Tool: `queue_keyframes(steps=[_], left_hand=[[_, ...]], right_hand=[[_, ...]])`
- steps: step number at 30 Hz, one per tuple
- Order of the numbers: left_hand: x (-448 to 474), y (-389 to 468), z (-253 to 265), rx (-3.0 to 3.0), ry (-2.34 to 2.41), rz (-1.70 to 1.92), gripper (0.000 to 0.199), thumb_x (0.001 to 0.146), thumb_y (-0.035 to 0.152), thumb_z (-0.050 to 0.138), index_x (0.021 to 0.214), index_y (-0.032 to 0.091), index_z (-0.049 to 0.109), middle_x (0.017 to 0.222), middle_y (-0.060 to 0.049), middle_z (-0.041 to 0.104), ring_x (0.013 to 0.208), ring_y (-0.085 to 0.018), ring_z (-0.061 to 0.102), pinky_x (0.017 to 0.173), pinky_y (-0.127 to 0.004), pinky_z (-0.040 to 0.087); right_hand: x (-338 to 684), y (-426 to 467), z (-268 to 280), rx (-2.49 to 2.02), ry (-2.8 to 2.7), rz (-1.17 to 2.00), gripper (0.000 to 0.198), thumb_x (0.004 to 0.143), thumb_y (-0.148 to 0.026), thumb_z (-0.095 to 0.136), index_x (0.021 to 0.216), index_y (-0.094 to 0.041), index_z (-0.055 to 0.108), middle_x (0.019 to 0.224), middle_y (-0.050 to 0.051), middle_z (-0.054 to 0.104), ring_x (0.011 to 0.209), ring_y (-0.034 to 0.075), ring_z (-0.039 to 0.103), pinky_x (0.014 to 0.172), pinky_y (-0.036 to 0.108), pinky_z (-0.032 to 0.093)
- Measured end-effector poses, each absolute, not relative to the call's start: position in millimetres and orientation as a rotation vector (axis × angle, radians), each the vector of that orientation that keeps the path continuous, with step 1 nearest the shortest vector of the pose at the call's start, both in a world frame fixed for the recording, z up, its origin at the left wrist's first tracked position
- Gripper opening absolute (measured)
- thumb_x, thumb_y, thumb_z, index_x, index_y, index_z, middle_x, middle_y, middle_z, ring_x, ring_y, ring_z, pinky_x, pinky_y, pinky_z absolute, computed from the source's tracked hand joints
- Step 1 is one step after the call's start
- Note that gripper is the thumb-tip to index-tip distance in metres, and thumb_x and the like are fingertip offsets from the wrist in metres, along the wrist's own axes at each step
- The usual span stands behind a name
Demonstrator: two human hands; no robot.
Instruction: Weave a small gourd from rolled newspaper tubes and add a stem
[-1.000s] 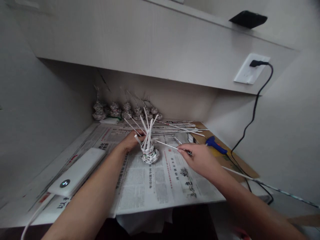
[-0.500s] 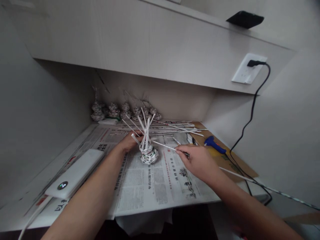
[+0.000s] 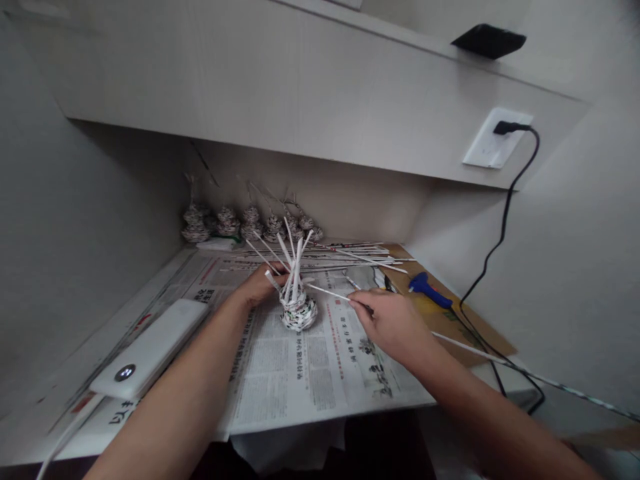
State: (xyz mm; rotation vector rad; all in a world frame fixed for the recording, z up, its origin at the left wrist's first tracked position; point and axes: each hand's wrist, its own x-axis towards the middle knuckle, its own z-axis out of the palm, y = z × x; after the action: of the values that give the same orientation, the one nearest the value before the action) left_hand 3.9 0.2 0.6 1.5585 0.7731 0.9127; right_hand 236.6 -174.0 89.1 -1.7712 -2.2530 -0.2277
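A small gourd-shaped piece woven from rolled newspaper (image 3: pixel 299 313) stands over the newspaper sheet, with several white paper sticks fanning upward from its neck. My left hand (image 3: pixel 263 283) is closed round the left and far side of that neck; its fingertips are partly hidden behind the sticks. To the right, my right hand (image 3: pixel 387 319) pinches a thin paper strip (image 3: pixel 327 291) that runs out from the neck. The strip's long tail (image 3: pixel 550 383) passes behind my right wrist and off to the lower right.
Several woven paper gourds (image 3: pixel 251 223) line the back wall. Loose paper sticks (image 3: pixel 360 257) lie before them. A blue glue gun (image 3: pixel 431 291) rests on cardboard (image 3: pixel 480 327) at right, beside a black cord (image 3: pixel 505 227). A white power bank (image 3: pixel 150 350) lies at left.
Almost nothing differs. My right hand has shifted very slightly left with the strip; the woven piece and my left hand keep nearly the same place.
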Motion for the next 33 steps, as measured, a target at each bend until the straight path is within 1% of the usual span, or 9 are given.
queue_keyframes(steps=[4, 7, 9, 12, 15, 21, 26, 30, 33], left_hand=[[4.3, -1.5, 0.4, 1.561, 0.778, 0.892, 0.023, 0.066, 0.031, 0.072, 0.081, 0.013, 0.072, 0.063, -0.004, 0.069, 0.060, -0.018, 0.059, 0.059, -0.026, 0.048], [4.7, -3.2, 2.9, 1.569, 0.768, 0.887, 0.022, 0.066, 0.030, 0.072, 0.080, 0.013, 0.072, 0.063, -0.004, 0.069, 0.060, -0.018, 0.059, 0.059, -0.026, 0.048], [4.8, -4.2, 5.2, 1.582, 0.755, 0.884, 0.022, 0.066, 0.030, 0.073, 0.080, 0.013, 0.072, 0.065, -0.004, 0.070, 0.061, -0.017, 0.060, 0.060, -0.025, 0.048], [5.2, -5.2, 8.2, 1.613, 0.731, 0.873, 0.025, 0.066, 0.031, 0.073, 0.083, 0.012, 0.072, 0.071, -0.004, 0.071, 0.065, -0.018, 0.062, 0.062, -0.024, 0.049], [6.0, -5.6, 9.7, 1.638, 0.720, 0.866, 0.029, 0.065, 0.034, 0.074, 0.084, 0.013, 0.072, 0.074, -0.005, 0.071, 0.066, -0.018, 0.062, 0.062, -0.025, 0.049], [9.2, -6.4, 9.4, 1.665, 0.727, 0.857, 0.026, 0.065, 0.036, 0.074, 0.081, 0.015, 0.072, 0.069, -0.004, 0.070, 0.063, -0.016, 0.061, 0.060, -0.025, 0.048], [11.3, -9.4, 12.0, 1.632, 0.716, 0.838, 0.027, 0.064, 0.034, 0.076, 0.079, 0.013, 0.072, 0.068, -0.004, 0.069, 0.059, -0.015, 0.059, 0.058, -0.024, 0.047], [10.8, -14.2, 17.5, 1.638, 0.727, 0.807, 0.028, 0.062, 0.034, 0.077, 0.078, 0.012, 0.071, 0.065, -0.003, 0.068, 0.057, -0.014, 0.058, 0.055, -0.023, 0.045], [10.9, -17.7, 21.9, 1.689, 0.723, 0.786, 0.029, 0.062, 0.035, 0.076, 0.078, 0.011, 0.070, 0.062, -0.001, 0.065, 0.053, -0.013, 0.055, 0.051, -0.022, 0.043]], right_hand=[[238.8, -169.5, 89.7, -1.738, -2.247, -0.150, 0.026, 0.093, -0.029, 0.045, 0.095, -0.026, 0.070, 0.082, 0.003, 0.072, 0.077, 0.018, 0.063, 0.067, 0.026, 0.038], [240.7, -163.3, 89.4, -1.703, -2.240, -0.067, 0.023, 0.092, -0.031, 0.048, 0.094, -0.026, 0.071, 0.082, 0.001, 0.072, 0.072, 0.016, 0.062, 0.065, 0.025, 0.038], [241.2, -159.7, 89.5, -1.702, -2.240, -0.063, 0.023, 0.092, -0.031, 0.048, 0.092, -0.026, 0.071, 0.079, 0.000, 0.072, 0.068, 0.016, 0.062, 0.063, 0.025, 0.037], [241.2, -155.8, 89.9, -1.712, -2.262, -0.080, 0.025, 0.092, -0.028, 0.046, 0.089, -0.025, 0.071, 0.075, 0.000, 0.071, 0.068, 0.016, 0.062, 0.061, 0.025, 0.035], [241.0, -152.7, 90.1, -1.731, -2.278, -0.098, 0.024, 0.091, -0.027, 0.046, 0.091, -0.025, 0.070, 0.075, 0.001, 0.071, 0.067, 0.016, 0.061, 0.061, 0.026, 0.034], [235.4, -148.7, 89.7, -1.743, -2.299, -0.170, 0.022, 0.091, -0.029, 0.048, 0.090, -0.025, 0.070, 0.075, 0.000, 0.071, 0.066, 0.017, 0.061, 0.059, 0.027, 0.032], [229.5, -147.0, 86.1, -1.771, -2.322, -0.215, 0.026, 0.093, -0.032, 0.045, 0.089, -0.025, 0.069, 0.076, 0.001, 0.071, 0.070, 0.018, 0.063, 0.062, 0.028, 0.033], [229.5, -144.6, 82.5, -1.813, -2.330, -0.244, 0.027, 0.094, -0.032, 0.042, 0.087, -0.023, 0.067, 0.079, 0.002, 0.071, 0.072, 0.018, 0.063, 0.062, 0.028, 0.032], [227.1, -142.9, 81.2, -1.809, -2.358, -0.237, 0.027, 0.095, -0.031, 0.041, 0.085, -0.022, 0.064, 0.081, 0.002, 0.071, 0.074, 0.018, 0.064, 0.063, 0.028, 0.032]])
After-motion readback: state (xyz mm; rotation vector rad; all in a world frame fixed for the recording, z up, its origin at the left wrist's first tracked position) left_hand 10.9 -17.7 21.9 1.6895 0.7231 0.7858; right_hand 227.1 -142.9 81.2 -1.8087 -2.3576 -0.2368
